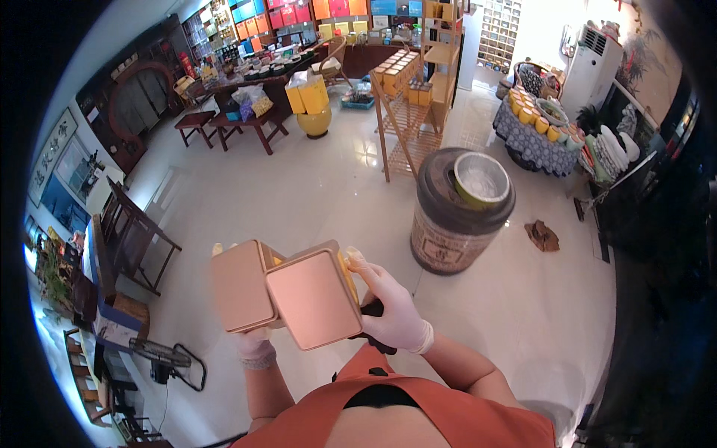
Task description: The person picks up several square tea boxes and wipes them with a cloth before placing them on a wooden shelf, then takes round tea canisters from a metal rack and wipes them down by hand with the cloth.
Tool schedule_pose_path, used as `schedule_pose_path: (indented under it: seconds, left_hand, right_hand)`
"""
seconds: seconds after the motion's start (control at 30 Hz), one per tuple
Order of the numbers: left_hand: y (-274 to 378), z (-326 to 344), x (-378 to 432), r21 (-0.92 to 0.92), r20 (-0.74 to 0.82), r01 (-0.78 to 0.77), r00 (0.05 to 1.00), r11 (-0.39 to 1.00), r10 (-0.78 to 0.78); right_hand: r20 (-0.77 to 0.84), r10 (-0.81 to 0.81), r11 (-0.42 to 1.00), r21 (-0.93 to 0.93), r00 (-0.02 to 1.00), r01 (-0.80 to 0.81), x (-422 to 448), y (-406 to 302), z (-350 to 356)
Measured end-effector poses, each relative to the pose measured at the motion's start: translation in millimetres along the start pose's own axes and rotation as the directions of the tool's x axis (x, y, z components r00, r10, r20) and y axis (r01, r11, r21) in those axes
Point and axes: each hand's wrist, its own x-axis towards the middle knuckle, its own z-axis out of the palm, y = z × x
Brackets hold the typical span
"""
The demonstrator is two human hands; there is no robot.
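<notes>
Two rectangular tins with rounded copper-coloured faces are held up before my body, side by side and touching. My left hand (256, 344), in a white glove, grips the left tin (242, 287); the tin hides most of it, with a fingertip showing past its far edge. The right tin (315, 299) overlaps the left one's edge and sits tilted in my gloved right hand (395, 311), whose thumb and fingers press its right side. A yellow side shows on the right tin, and a bit of yellow between the two.
A large dark barrel-shaped jar (462, 224) stands ahead right, a metal-lined basin (482, 176) on top. Behind it is a wooden rack (403, 140) with yellow tins (395, 70). A cloth-covered round table (532, 137) stands right, a wooden chair (137, 241) and floor fan (162, 355) left.
</notes>
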Motion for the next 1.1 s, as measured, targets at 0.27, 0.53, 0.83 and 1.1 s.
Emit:
schedule_pose_path:
  seconds: [0.27, 0.53, 0.83, 1.1]
  left_hand:
    - [-68, 77, 208, 0.295, 0.251, 0.048, 0.960, 0.954, -0.126]
    - [-199, 116, 382, 0.575, 0.570, -0.194, 0.791, 0.795, -0.220]
    - [-373, 191, 556, 0.542, 0.764, -0.500, 0.629, 0.676, -0.147]
    - [-545, 255, 693, 0.587, 0.802, -0.530, 0.485, 0.612, -0.349]
  right_hand:
    - [0.324, 0.349, 0.791, 0.401, 0.879, -0.462, 130, 121, -78]
    - [0.226, 0.528, 0.690, 0.447, 0.819, -0.569, 229, 245, -125]
    - [0.152, 0.739, 0.197, 0.883, 0.656, -0.426, 363, 390, -226]
    - [-0.134, 0.836, 0.330, 0.898, 0.533, -0.290, 461, 505, -320]
